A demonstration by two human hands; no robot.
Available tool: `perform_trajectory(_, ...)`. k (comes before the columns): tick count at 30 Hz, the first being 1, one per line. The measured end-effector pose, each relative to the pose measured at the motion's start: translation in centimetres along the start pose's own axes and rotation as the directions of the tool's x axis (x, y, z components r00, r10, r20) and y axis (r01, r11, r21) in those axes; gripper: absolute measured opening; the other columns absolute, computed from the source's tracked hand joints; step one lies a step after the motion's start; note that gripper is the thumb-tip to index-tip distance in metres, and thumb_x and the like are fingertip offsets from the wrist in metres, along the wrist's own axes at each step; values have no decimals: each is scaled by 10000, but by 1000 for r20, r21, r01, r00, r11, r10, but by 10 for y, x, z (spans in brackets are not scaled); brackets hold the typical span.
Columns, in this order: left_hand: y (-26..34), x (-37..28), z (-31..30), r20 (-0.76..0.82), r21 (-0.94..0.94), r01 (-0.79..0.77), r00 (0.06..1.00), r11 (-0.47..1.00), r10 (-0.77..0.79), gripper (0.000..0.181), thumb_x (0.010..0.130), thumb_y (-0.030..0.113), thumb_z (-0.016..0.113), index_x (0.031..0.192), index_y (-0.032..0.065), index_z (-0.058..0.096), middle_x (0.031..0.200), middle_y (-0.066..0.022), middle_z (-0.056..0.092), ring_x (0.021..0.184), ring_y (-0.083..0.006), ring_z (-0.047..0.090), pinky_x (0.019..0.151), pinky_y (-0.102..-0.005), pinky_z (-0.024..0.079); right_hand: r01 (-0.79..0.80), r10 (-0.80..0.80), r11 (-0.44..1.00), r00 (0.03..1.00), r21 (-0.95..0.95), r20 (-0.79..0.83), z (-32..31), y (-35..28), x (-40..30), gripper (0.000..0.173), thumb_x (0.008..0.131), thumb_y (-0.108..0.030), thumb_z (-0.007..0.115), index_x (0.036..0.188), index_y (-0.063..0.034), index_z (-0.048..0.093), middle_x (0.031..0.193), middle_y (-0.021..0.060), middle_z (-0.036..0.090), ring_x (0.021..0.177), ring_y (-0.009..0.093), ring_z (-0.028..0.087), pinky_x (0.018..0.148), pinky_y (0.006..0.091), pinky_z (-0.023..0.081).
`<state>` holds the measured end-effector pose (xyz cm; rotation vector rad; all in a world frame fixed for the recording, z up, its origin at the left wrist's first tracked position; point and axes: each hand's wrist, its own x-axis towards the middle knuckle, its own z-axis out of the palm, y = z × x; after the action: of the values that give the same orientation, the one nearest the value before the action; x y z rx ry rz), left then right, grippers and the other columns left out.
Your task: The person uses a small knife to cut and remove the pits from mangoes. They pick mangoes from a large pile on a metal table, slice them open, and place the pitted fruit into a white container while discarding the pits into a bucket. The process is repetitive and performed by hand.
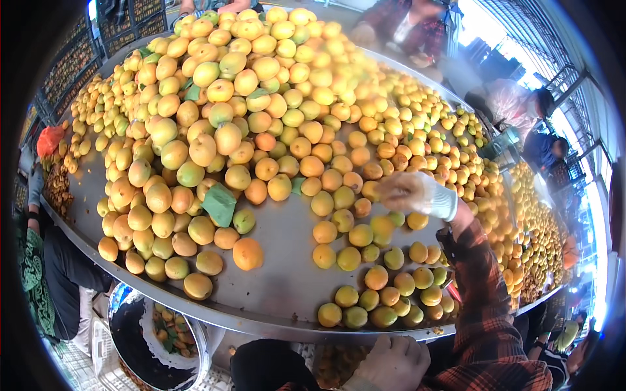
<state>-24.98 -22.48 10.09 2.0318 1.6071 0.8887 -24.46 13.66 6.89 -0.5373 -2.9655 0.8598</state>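
A big heap of yellow-orange apricots (203, 149) covers a metal sorting table (274, 298). My right hand (408, 193), in a whitish glove with a knit cuff, is over the apricots right of the middle; it is blurred, and whether it holds a fruit cannot be told. My left hand (391, 364), gloved too, rests below the table's near edge with its fingers curled; its palm is hidden. A looser group of greenish apricots (384, 316) lies by the near edge, between my hands. A green leaf (219, 205) sits on the heap's near side.
Below the near edge at left stands a bucket (159, 337) with apricots and leaves inside, beside a white plastic crate (101, 344). Stacked dark crates (73, 63) of fruit are at the upper left. Several people are around the table, one across it in a plaid shirt (415, 29).
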Motion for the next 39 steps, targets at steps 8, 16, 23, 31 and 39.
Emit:
perform_trajectory(8,-12,5,-12,63,-112,85,995,990,-78,161,843,208,570,832,82,669,839,-106,643,856,-276,618,756,-425,479,-163,54,974,843,-159,-535,-9,11,188,520,846,-281,687,1324,-121,555,1233,177,649,1123,347,622,948,385,508)
perform_trajectory(16,-32,-3,-29,129,-83,113,986,990,-102,182,827,190,564,909,56,654,900,-121,628,964,-293,589,841,-463,469,-174,191,981,775,88,-602,-18,41,282,411,965,-371,505,1229,-80,626,1168,197,651,1125,365,603,956,372,492)
perform_trajectory(23,-42,-3,-32,65,-17,22,998,1000,-21,227,837,201,557,971,45,653,961,-145,605,1036,-300,542,911,-469,441,-58,174,968,854,243,-491,-24,34,262,437,879,-278,615,1292,-141,581,1163,192,641,1060,367,627,857,438,526)
perform_trajectory(31,-44,-6,-23,-56,117,3,998,993,3,275,830,204,564,1034,35,639,959,-150,603,1030,-301,543,903,-475,439,-268,242,962,771,46,-588,-16,5,262,696,791,-510,694,1317,-75,557,1169,217,659,1040,327,663,855,404,534)
perform_trajectory(39,-31,-2,-28,57,12,62,996,998,-62,252,809,207,577,986,34,627,914,-139,604,985,-305,548,846,-468,449,-170,94,981,826,-88,-556,-18,-18,236,620,778,-560,681,1167,-78,669,1051,175,704,964,298,687,842,394,533)
